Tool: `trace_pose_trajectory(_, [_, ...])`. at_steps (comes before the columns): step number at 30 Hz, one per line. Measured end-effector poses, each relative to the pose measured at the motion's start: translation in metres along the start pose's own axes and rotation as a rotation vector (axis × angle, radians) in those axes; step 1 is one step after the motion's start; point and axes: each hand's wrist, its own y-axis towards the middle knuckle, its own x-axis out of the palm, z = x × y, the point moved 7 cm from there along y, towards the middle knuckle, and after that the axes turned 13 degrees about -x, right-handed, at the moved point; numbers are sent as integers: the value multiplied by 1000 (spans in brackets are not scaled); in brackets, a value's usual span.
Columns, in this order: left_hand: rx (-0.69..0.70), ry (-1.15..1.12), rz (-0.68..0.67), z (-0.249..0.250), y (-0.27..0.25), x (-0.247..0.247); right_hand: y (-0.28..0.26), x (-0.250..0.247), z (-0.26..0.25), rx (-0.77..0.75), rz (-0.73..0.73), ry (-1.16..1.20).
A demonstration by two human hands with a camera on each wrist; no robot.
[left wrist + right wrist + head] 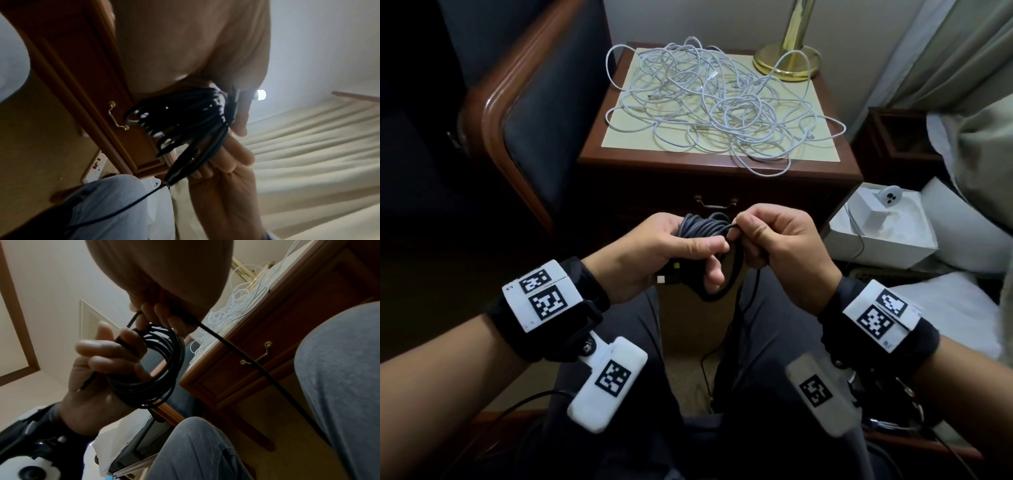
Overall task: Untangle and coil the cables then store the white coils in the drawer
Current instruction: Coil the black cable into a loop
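The black coil [703, 228] sits upright in the left hand [654, 253], held over the lap just in front of the nightstand's drawer [717, 205], w/ its loops hanging down past the palm. The loose tail [236, 353] runs off to the right side: it leaves the top of the coil, passes through the right hand [777, 246] and drops toward the floor between the knees. So the next wrap turns on that line — tail to the right of the coil, coil's ring plane roughly facing the person, right hand touching the coil's upper edge and clearly the one placed to feed. Left hand: fingers and thumb curled round the bundle, thumb lying across the front strands. Right hand: fingertips [156, 311] bunched and pinching the single strand right at the coil's top, wrist cocked over it. Both forearms angle inward, meeting at mid-body. The white cables [715, 106] lie in one big tangle on the tabletop [619, 137] of the nightstand, well apart from both hands, some loops spilling over the front edge; a brass lamp base [786, 60] stands at the back right corner, touched by a couple of strands. The drawer looks closed, handle [717, 205] just behind the hands. Judging by this, the black cable is nearly coiled, the white ones aren't begun, and nothing is stored yet.
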Motion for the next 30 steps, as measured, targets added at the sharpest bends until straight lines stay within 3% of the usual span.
trace_pose_trajectory(4, [-42, -71, -55, 1, 0, -4, -1, 0, 5, 33, -2, 21])
trace_pose_trajectory(9, [55, -264, 99, 18, -3, -32, -2, -9, 26, 126, -21, -13])
trace_pose_trajectory(14, [228, -645, 277, 35, -10, -80, -6, -28, 50, 272, 135, -32])
trace_pose_trajectory(19, [269, -847, 302, 32, -13, -103, -10, -28, 54, 320, 170, -29])
trace_pose_trajectory(25, [312, -857, 319, 34, -11, -104, -13, -23, 49, 320, 119, -173])
trace_pose_trajectory(30, [335, -676, 424, 35, -9, -94, -14, -7, 36, 309, -44, -286])
